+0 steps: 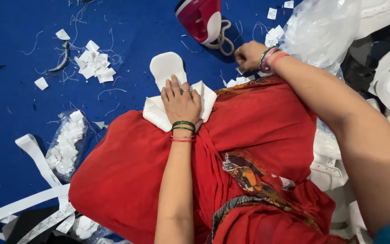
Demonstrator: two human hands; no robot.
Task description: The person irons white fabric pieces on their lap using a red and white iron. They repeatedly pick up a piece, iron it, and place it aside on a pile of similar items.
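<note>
Head view: two hands are at work over a blue floor (19,90). The left hand (180,101) lies flat, fingers together and stretched out, pressing down on one white fabric piece (165,72). This piece has a rounded tongue pointing away from the person and two folded flaps spreading out to either side beneath the palm; it sits on the edge of the red cloth (127,171) covering the person's lap, with the tongue lying on the floor. That wrist carries green and thin red bangles. The right hand (248,55) reaches further out, its grip curled and pinched together at a small white paper slip (240,70) on the floor; whether the slip is lifted cannot be told. That wrist carries green and pink bangles.

One red and white iron (201,19) stands just beyond the hands, with a coiled pale cord (224,40) beside it. One loose heap of white paper slips (93,65) lies to the left, with single slips and threads scattered about. One clear plastic bag of slips (66,142) lies near the lap on the left, and a larger crumpled clear bag (319,29) lies at upper right. Three or so long white strips (32,158) cross the lower left corner
</note>
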